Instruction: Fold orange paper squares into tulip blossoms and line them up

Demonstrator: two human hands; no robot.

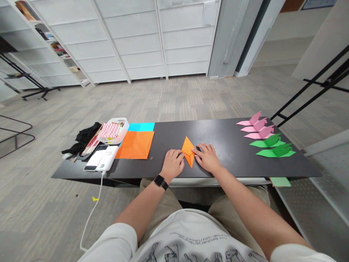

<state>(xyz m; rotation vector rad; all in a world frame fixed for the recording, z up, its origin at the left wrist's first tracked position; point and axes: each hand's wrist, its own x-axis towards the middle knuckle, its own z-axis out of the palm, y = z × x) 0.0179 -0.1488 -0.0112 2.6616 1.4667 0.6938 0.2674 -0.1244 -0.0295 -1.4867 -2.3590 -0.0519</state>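
Observation:
A folded orange paper (pixel 187 147), shaped like a narrow diamond with crease lines across its lower half, lies flat on the dark table (pixel 169 138) in front of me. My left hand (pixel 173 163) rests palm down at its left corner, fingertips touching the paper's edge. On the opposite side my right hand (pixel 207 158) has its thumb on the paper's right edge, while its other fingers spread over the tabletop. Neither hand is wrapped round the paper. What lies under the left palm is hidden.
At the left lie an orange sheet (pixel 137 145), a cyan sheet (pixel 141 126), a white power bank (pixel 107 158) with a cable, a phone (pixel 95 157) and a white basket (pixel 122 133). Pink paper birds (pixel 257 125) and green paper birds (pixel 275 147) stand at the right end.

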